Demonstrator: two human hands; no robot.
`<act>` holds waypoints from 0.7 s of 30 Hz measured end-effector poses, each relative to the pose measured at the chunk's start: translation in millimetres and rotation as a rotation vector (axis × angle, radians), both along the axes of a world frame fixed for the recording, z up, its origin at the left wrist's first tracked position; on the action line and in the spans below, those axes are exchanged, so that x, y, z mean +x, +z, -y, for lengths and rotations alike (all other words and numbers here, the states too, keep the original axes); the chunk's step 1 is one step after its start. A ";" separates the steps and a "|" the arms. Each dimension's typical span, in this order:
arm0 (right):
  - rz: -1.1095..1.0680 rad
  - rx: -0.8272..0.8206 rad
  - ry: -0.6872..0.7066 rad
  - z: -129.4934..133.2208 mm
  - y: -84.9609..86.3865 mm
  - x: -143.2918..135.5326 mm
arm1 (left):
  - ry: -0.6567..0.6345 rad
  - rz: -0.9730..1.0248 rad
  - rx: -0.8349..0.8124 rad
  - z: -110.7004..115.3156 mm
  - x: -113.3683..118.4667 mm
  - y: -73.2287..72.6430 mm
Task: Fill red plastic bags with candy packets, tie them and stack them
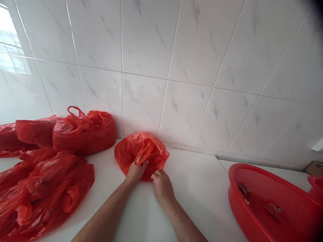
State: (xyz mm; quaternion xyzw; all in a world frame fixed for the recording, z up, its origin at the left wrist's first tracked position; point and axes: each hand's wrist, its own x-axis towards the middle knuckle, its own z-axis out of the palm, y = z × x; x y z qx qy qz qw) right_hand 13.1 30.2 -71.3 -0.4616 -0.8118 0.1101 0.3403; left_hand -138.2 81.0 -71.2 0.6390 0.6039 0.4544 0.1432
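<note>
In the head view a red plastic bag stands on the white counter against the tiled wall, its mouth turned toward me. My left hand reaches into the mouth at the looped handle, closed on the bag's plastic; the fingertips are partly hidden by the film. At the bag's near right edge, my right hand pinches the rim between thumb and fingers. What lies inside the bag, if anything, cannot be made out.
Filled red bags line the wall at the left. Nearer me lies a heap of crumpled red plastic bags. A red perforated basket with several small packets stands at the right, beside another red container. The tiled wall bounds the counter.
</note>
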 end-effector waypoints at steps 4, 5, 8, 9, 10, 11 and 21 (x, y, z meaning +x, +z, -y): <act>-0.158 -0.069 -0.030 20.6 -0.5 34.1 | 0.031 -0.065 0.049 -13.2 -9.1 -4.2; -0.207 -0.095 -0.052 29.4 0.0 47.2 | 0.040 -0.076 0.060 -17.1 -11.0 -4.3; -0.531 -0.256 -0.146 55.8 1.0 90.3 | 0.067 -0.085 0.090 -25.5 -14.3 -1.7; -0.696 -0.322 -0.175 63.1 1.2 104.1 | 0.078 -0.080 0.099 -26.3 -14.3 0.0; -0.872 -0.386 -0.194 68.9 1.4 116.8 | 0.087 -0.073 0.108 -25.6 -13.7 2.0; -1.039 -0.444 -0.204 73.3 1.7 128.0 | 0.091 -0.062 0.116 -23.1 -12.3 4.5; -1.446 -0.631 -0.137 82.4 11.5 139.6 | -0.620 0.037 0.117 81.6 61.5 40.7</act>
